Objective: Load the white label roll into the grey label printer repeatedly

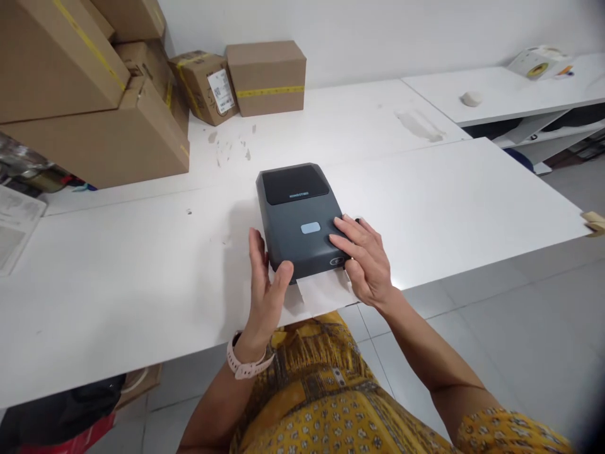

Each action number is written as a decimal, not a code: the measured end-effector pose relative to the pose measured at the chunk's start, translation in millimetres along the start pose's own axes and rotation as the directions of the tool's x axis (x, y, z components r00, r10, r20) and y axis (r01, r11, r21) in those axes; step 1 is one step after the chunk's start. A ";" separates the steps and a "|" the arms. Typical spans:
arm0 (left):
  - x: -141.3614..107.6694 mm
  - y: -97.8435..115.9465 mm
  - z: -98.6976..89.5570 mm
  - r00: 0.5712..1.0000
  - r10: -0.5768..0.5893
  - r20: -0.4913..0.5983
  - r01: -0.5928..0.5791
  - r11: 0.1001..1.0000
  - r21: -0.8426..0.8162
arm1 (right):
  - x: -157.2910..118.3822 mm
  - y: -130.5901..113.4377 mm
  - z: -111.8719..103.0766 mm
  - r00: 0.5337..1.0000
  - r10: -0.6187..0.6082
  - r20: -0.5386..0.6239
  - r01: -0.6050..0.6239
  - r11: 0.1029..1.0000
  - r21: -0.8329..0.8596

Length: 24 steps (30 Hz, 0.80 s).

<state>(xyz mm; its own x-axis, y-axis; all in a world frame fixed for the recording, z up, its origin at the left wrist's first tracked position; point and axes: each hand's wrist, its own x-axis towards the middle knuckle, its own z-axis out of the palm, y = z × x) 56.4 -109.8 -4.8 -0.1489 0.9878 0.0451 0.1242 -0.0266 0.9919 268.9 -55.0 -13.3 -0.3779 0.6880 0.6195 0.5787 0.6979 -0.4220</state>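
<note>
A dark grey label printer with a glossy black panel and a pale blue button sits on the white table near its front edge. From its front slot a white label strip hangs out toward me. My left hand grips the printer's left side, thumb at the front left corner and fingers along the side. On the opposite side, my right hand holds the right front corner, with fingertips on the top and the thumb low by the front face. The printer's underside is hidden.
Stacked cardboard boxes fill the back left, with two smaller boxes, one a plain carton, against the wall. A clear plastic container lies at the left edge. At the far right, a white box stands on another tabletop.
</note>
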 end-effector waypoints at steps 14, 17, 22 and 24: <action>4.0 -12.2 17.8 0.990 -0.004 -0.144 -0.012 0.994 -0.113 | -2.4 13.2 35.2 0.924 -0.134 -0.359 0.186 0.976 0.115; 8.7 -14.9 18.8 0.984 0.055 -0.169 -0.072 0.993 -0.093 | 0.4 14.8 40.0 0.908 -0.109 -0.404 0.190 0.968 0.164; -3.6 -20.6 12.5 0.990 0.015 -0.138 -0.029 0.995 -0.095 | 0.6 14.9 40.3 0.912 -0.071 -0.404 0.161 0.968 0.195; -24.6 -23.8 11.5 0.980 -0.013 -0.196 0.001 0.998 -0.062 | 0.1 13.9 39.0 0.917 -0.050 -0.396 0.132 0.974 0.182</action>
<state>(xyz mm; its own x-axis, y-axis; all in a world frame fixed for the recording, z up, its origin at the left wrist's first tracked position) 68.4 -131.7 -30.9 -0.3402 0.9388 0.0545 0.0626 -0.0353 0.9974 248.7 -37.5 -44.9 -0.0888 0.5170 0.8514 0.3820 0.8071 -0.4502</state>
